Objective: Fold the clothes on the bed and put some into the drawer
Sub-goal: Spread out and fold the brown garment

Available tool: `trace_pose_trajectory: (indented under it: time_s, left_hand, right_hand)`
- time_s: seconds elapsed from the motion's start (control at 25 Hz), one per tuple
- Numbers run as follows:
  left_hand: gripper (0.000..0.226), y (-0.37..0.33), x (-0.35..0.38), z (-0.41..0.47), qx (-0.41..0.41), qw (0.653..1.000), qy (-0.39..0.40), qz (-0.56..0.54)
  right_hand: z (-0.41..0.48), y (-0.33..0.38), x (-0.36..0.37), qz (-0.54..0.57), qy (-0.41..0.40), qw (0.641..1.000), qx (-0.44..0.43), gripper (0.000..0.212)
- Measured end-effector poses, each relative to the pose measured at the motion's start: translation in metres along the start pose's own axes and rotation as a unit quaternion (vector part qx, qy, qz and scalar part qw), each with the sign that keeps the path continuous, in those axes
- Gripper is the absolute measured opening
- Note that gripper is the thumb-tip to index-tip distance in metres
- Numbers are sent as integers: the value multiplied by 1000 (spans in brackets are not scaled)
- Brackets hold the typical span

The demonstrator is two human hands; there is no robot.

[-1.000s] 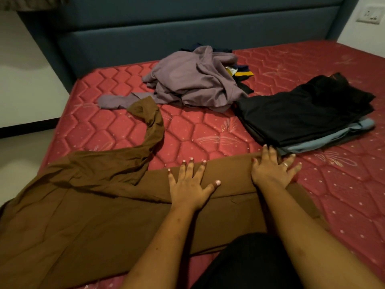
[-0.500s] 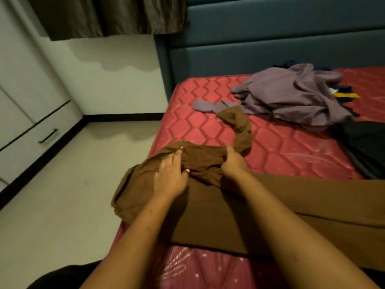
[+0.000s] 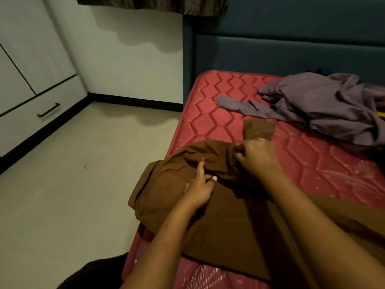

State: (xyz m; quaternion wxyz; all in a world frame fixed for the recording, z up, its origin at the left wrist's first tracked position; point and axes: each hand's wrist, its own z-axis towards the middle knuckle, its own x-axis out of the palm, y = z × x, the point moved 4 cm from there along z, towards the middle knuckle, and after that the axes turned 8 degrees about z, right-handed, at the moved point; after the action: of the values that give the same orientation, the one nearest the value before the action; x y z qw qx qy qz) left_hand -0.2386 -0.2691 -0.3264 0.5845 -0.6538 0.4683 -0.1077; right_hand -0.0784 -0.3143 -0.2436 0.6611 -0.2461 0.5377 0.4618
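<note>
Though partly slipped off the side, brown garment (image 3: 208, 215): draped across the left edge of the mattress (image 3: 218, 122), toward its near corner; one end hanging past that edge above the floor (image 3: 83, 184); a narrow strip, seemingly a sleeve, reaching on toward the head edge beyond the right hand.

Right hand (image 3: 258, 157): back turned up, set on the bunched upper part of the brown garment; fingers curled down and clamped on a gathered fold of it.

Left hand (image 3: 199, 188): resting on the same cloth, just left of the right hand and nearer the left edge; index finger stretched forward flat on the fabric, thumb out to the side; remaining fingers tucked under, so cannot tell whether pinching a fold or only lying bent.

Purple garment (image 3: 325, 109): crumpled heap near the head edge, toward the right; one thin strip trailing out toward the left edge, just beside the tip of the brown strip; apart from both hands.

Drawer (image 3: 31, 122): closed, with a black bar handle, lowest in the white cupboard across the floor from the left edge.

Headboard (image 3: 291, 53): teal, padded, upright behind the head edge.

Curtain (image 3: 156, 5): dark hem along the top, above the wall.
</note>
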Motion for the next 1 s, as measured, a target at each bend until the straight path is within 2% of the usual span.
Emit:
trace_pose_trajectory:
  time_s: [0.04, 0.08, 0.12, 0.2, 0.24, 0.28, 0.32, 0.36, 0.4, 0.44, 0.52, 0.6, 0.64, 0.72, 0.8, 0.84, 0.88, 0.96, 1.0]
  left_hand:
    - [56, -4, -6, -11, -11, 998, -8, -68]
    - [50, -6, -14, -20, -21, 995, -18, -100]
    - [51, -11, -24, -33, -19, 994, -21, -104]
    - [59, -10, -46, -61, 0, 997, -44, -56]
    - [64, -4, -54, -73, 8, 998, -49, -27]
    - [65, 1, -59, -87, 17, 999, -43, -13]
    - [63, 7, -59, -96, 18, 999, -27, -13]
    - [61, 13, -57, -104, 19, 1000, -22, 5]
    - [56, 17, -55, -109, 23, 999, -27, 31]
    - [49, 19, -54, -113, 32, 997, -37, 60]
    - [33, 19, -54, -114, 52, 991, -72, 97]
    - [29, 20, -58, -107, 26, 991, -91, 90]
    - [30, 20, -58, -103, 11, 994, -81, 70]
    - [38, 12, -54, -97, -1, 998, -40, 38]
    - [45, -1, -57, -87, -1, 1000, -27, 0]
    - [47, -4, -63, -81, -9, 998, -37, -52]
    - [48, -10, -72, -79, -29, 991, -47, -124]
    - [39, -12, -92, -74, -56, 971, -85, -215]
    - [30, -9, -100, -73, -62, 972, -101, -202]
  right_hand:
    - [-14, 27, -13, 49, -38, 994, -88, 17]
    - [-33, 54, -18, 98, -11, 983, -153, 20]
    - [-57, 79, -16, 121, 65, 970, -200, 31]
    - [-106, 114, -8, 150, 235, 930, -242, 54]
    - [-121, 121, -7, 199, 276, 909, -241, 59]
    - [-126, 121, -12, 267, 253, 901, -231, 56]
    - [-121, 113, -16, 322, 186, 907, -197, 49]
    - [-113, 96, -18, 342, 115, 924, -128, 44]
    - [-106, 75, -16, 319, 73, 944, -35, 46]
    - [-102, 54, -11, 267, 79, 958, 69, 53]
    - [-108, 22, 12, 198, 176, 937, 227, 73]
    - [-106, 15, 29, 254, 217, 899, 282, 76]
    - [-102, 21, 29, 320, 190, 880, 296, 65]
    - [-93, 42, 18, 434, 77, 852, 283, 37]
    - [-90, 75, 2, 512, 5, 838, 190, 42]
    - [-94, 96, -4, 557, 21, 821, 125, 46]
    - [-98, 116, -6, 598, 76, 794, 74, 50]
    - [-107, 149, 2, 644, 235, 727, 42, 60]
    - [-111, 159, 8, 647, 293, 703, 47, 63]
